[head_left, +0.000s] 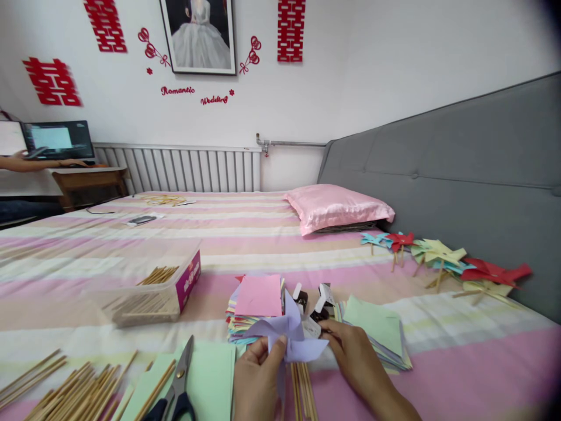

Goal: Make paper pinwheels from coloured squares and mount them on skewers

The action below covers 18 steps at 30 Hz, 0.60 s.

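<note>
Tan wooden sticks (76,393) lie at the lower left of the striped bedsheet (464,362), then dark-handled scissors (179,380) on green paper (214,374). The left hand (258,374) is closed, thumb over fingers, on the lavender paper pinwheel (294,338), holding it above the bed before a paper stack (258,295). It should be feather-light and easily creased, best pinched at the layered centre. Its face turns toward the viewer; blades radiate up, left and right, giving no clear long axis. The right hand (355,354) has its fingers drawn together beside small open boxes (319,310); whether it grips anything, I cannot tell. Stick-mounted pinwheels (442,251) lie farther right.
</note>
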Each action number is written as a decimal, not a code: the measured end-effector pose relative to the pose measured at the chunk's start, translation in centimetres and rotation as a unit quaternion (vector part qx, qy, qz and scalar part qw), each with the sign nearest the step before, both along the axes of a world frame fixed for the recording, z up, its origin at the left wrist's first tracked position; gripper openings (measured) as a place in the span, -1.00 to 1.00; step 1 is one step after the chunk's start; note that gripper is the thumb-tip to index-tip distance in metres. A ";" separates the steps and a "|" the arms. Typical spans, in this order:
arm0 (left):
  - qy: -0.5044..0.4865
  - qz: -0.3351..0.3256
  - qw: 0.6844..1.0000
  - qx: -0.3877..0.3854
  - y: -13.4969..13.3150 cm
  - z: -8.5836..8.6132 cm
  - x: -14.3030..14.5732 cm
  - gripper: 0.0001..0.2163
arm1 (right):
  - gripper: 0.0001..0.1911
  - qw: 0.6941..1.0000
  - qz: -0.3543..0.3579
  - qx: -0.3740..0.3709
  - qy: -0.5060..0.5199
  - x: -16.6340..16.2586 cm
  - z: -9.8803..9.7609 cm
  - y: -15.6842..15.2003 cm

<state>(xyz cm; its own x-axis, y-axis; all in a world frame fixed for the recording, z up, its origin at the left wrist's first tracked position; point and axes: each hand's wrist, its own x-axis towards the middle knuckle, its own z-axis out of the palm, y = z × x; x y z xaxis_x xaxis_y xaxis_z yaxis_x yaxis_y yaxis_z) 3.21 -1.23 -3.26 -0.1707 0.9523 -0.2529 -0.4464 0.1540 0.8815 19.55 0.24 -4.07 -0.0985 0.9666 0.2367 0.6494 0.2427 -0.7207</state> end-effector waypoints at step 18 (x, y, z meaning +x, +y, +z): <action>0.003 0.037 0.999 0.007 -0.2 0.8 0.3 -0.80 | -0.90 0.983 0.054 -0.115 0.130 0.8 0.9 -0.9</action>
<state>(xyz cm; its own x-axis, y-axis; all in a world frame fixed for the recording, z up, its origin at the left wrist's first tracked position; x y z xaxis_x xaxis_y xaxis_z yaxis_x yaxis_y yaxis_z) 3.47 -1.47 -2.41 -0.2422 0.9403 -0.2392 -0.4505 0.1094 0.8860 20.35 -0.62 -3.17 -0.1674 0.9849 0.0446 0.4148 0.1114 -0.9031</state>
